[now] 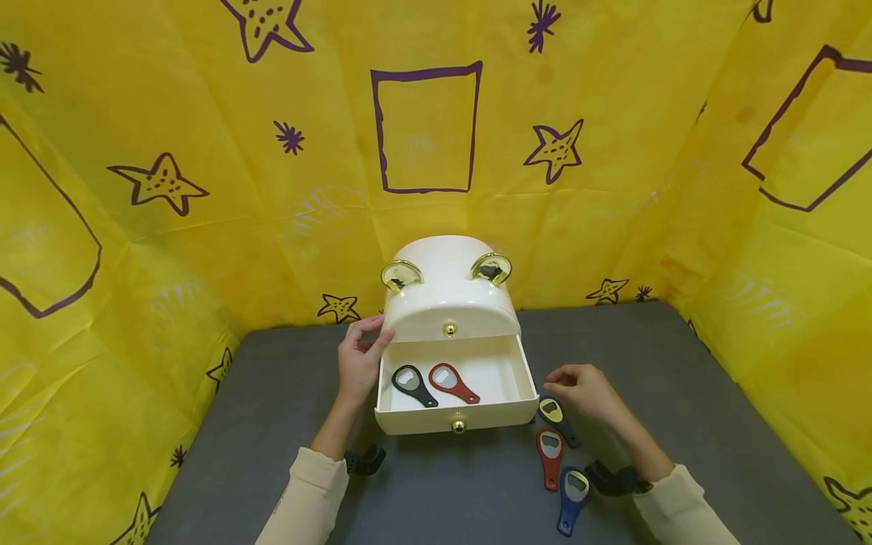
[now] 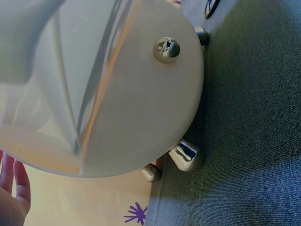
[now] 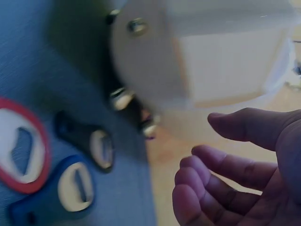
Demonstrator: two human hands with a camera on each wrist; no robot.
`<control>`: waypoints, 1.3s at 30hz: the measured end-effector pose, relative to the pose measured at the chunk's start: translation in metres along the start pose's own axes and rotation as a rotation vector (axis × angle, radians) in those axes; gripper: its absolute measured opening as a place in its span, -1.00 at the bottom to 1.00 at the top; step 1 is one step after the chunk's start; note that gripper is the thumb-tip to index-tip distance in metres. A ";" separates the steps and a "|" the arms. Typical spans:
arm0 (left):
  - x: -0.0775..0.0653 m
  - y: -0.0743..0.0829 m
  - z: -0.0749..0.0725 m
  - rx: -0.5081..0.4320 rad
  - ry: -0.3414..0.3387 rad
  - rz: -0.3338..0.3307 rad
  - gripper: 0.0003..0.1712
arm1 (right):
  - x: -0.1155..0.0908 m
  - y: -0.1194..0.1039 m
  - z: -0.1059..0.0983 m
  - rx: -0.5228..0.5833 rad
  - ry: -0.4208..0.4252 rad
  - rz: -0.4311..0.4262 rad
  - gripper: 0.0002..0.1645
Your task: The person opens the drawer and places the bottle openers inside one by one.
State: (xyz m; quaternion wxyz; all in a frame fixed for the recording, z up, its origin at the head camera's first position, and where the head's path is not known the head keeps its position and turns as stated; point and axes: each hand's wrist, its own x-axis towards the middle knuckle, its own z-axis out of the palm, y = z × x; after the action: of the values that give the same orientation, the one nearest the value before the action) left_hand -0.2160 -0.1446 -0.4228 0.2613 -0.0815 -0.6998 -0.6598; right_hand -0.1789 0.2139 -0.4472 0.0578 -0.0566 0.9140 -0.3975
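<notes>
A cream drawer box [image 1: 450,288] with gold ear shapes stands with its lower drawer [image 1: 422,421] pulled out. Inside lie a black bottle opener [image 1: 409,380] and a red bottle opener [image 1: 451,380]. My left hand [image 1: 357,367] is at the box's left side, thumb and fingers near its edge; whether they press on it I cannot tell. To the right of the drawer my right hand [image 1: 587,390] hovers with loosely bent fingers, holding nothing. Beside it on the table lie a dark bottle opener [image 1: 557,420], another red bottle opener [image 1: 550,456] and a blue bottle opener [image 1: 574,496].
The box stands on a dark grey tabletop [image 1: 286,424] on small gold feet [image 2: 186,155]. A yellow patterned cloth [image 1: 327,151] hangs behind and on both sides. Gold knobs [image 1: 459,426] stick out from the drawer fronts.
</notes>
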 end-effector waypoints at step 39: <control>0.001 -0.005 0.000 -0.006 -0.004 0.016 -0.73 | 0.003 0.038 0.053 -0.384 0.103 0.042 -0.69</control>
State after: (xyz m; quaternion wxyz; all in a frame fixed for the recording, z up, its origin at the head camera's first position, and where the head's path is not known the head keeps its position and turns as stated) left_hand -0.2190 -0.1450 -0.4270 0.2648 -0.0892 -0.6977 -0.6597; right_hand -0.1761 0.2008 -0.5109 0.0074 -0.0271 0.9758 -0.2167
